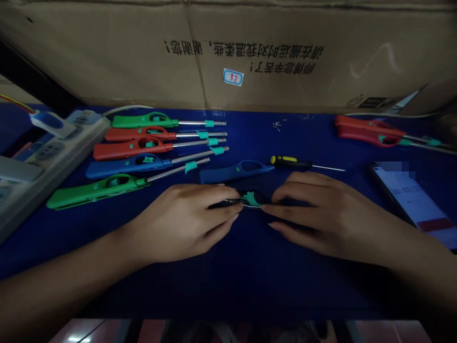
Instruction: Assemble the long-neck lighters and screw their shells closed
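Note:
A dark, opened lighter casing [254, 206] lies low over the blue table between my hands, with a turquoise trigger piece [251, 196] inside it. My left hand [189, 219] is closed around its left end, fingertips and thumb pinching near the trigger piece. At the right end, my right hand [321, 214] has curled fingers, and a fingertip touches the casing's edge. The fingers hide much of both ends. Just behind lies a blue casing half [223, 173] without a metal tube. A black and yellow screwdriver [291, 162] rests beyond my right hand.
Several long-tube lighters, including a green lighter [96, 189], lie in a row at left beside a power strip [53, 152]. Red lighters [367, 129] lie far right, near a phone [414, 200]. Small pins [277, 125] lie before a cardboard box [143, 62].

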Motion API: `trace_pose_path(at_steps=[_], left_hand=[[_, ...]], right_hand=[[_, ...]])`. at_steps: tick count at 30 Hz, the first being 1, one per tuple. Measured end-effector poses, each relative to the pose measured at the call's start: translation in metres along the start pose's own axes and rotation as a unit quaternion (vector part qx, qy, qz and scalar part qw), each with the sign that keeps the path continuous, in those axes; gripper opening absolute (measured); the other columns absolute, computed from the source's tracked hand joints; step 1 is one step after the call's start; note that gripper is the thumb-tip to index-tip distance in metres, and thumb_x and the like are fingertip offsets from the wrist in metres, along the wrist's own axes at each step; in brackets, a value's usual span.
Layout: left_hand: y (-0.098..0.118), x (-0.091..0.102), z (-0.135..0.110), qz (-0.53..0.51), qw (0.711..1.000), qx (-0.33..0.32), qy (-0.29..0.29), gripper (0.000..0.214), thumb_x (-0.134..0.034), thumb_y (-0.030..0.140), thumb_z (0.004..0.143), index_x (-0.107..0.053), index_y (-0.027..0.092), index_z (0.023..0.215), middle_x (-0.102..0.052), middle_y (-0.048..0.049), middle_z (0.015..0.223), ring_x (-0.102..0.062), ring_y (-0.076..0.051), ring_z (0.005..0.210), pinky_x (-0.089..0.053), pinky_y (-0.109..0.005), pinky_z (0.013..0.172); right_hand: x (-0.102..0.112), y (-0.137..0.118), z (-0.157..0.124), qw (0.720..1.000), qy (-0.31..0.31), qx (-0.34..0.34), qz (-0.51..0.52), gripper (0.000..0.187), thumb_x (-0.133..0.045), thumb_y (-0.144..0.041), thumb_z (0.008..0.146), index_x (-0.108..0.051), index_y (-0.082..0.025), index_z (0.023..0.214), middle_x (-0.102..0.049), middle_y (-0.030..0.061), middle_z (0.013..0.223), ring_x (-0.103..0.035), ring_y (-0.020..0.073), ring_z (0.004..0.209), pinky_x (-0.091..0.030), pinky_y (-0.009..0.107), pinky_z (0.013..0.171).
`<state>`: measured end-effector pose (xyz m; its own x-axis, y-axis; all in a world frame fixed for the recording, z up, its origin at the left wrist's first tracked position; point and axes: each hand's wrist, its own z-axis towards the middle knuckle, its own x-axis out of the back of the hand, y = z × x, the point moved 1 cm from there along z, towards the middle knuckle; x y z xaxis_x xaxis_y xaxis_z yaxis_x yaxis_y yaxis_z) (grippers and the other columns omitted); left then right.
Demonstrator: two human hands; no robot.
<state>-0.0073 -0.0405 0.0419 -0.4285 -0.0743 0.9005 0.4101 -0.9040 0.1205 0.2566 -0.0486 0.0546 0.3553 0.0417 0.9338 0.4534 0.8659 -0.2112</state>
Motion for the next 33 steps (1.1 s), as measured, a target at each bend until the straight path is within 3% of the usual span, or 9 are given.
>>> trace_pose_path(at_steps=[8, 12, 18, 27, 30, 33], left_hand=[[0.003, 0.0, 0.004, 0.07, 0.996, -0.033, -0.036, 0.021, -0.053, 0.02, 0.1, -0.073, 0.016, 0.108, -0.073, -0.0064, 0.112, -0.074, -0.021, 0.084, -0.064, -0.036, 0.069], [0.006, 0.0, 0.005, 0.079, 0.995, -0.028, -0.049, 0.023, -0.05, 0.018, 0.1, -0.072, 0.014, 0.107, -0.073, -0.0076, 0.109, -0.074, -0.022, 0.087, -0.064, -0.035, 0.072], [0.004, 0.001, 0.001, 0.033, 0.999, -0.034, -0.027, 0.021, -0.057, 0.02, 0.099, -0.07, 0.016, 0.115, -0.074, -0.0057, 0.116, -0.073, -0.021, 0.103, -0.065, -0.034, 0.087], [0.003, 0.0, 0.002, 0.025, 0.999, -0.006, -0.033, 0.02, -0.06, 0.019, 0.096, -0.073, 0.018, 0.11, -0.073, -0.0054, 0.117, -0.075, -0.021, 0.09, -0.066, -0.036, 0.077], [0.001, -0.002, 0.001, 0.009, 1.0, 0.004, -0.015, 0.02, -0.061, 0.017, 0.095, -0.073, 0.019, 0.111, -0.073, -0.004, 0.117, -0.075, -0.02, 0.093, -0.065, -0.033, 0.08], [-0.001, -0.006, 0.001, -0.036, 0.999, 0.033, 0.015, 0.02, -0.061, 0.015, 0.095, -0.072, 0.021, 0.111, -0.075, -0.0008, 0.113, -0.075, -0.014, 0.091, -0.062, -0.025, 0.084]], right_hand=[[-0.002, 0.001, -0.002, 1.0, -0.01, -0.009, -0.004, 0.023, -0.059, -0.027, 0.098, -0.075, -0.018, 0.112, -0.068, 0.0084, 0.095, -0.062, 0.0211, 0.088, -0.053, 0.038, 0.08], [0.0, -0.003, -0.001, 0.999, -0.024, -0.009, -0.021, 0.023, -0.057, -0.029, 0.099, -0.076, -0.019, 0.109, -0.067, 0.0084, 0.093, -0.061, 0.0224, 0.088, -0.052, 0.039, 0.08], [0.001, -0.008, 0.003, 0.998, -0.039, -0.004, -0.055, 0.026, -0.055, -0.029, 0.099, -0.076, -0.017, 0.109, -0.067, 0.0099, 0.091, -0.061, 0.0235, 0.085, -0.051, 0.039, 0.077], [0.0, -0.008, 0.001, 0.998, -0.041, -0.017, -0.037, 0.027, -0.055, -0.031, 0.1, -0.077, -0.017, 0.107, -0.067, 0.009, 0.089, -0.061, 0.0227, 0.085, -0.05, 0.039, 0.078], [-0.002, -0.009, 0.002, 0.999, -0.028, -0.024, -0.036, 0.023, -0.056, -0.027, 0.1, -0.076, -0.017, 0.103, -0.068, 0.0078, 0.087, -0.061, 0.0215, 0.083, -0.049, 0.038, 0.076], [-0.008, -0.01, 0.006, 0.998, 0.036, -0.058, 0.011, 0.017, -0.058, -0.02, 0.097, -0.075, -0.019, 0.099, -0.069, 0.0065, 0.088, -0.061, 0.0195, 0.082, -0.049, 0.037, 0.077]])
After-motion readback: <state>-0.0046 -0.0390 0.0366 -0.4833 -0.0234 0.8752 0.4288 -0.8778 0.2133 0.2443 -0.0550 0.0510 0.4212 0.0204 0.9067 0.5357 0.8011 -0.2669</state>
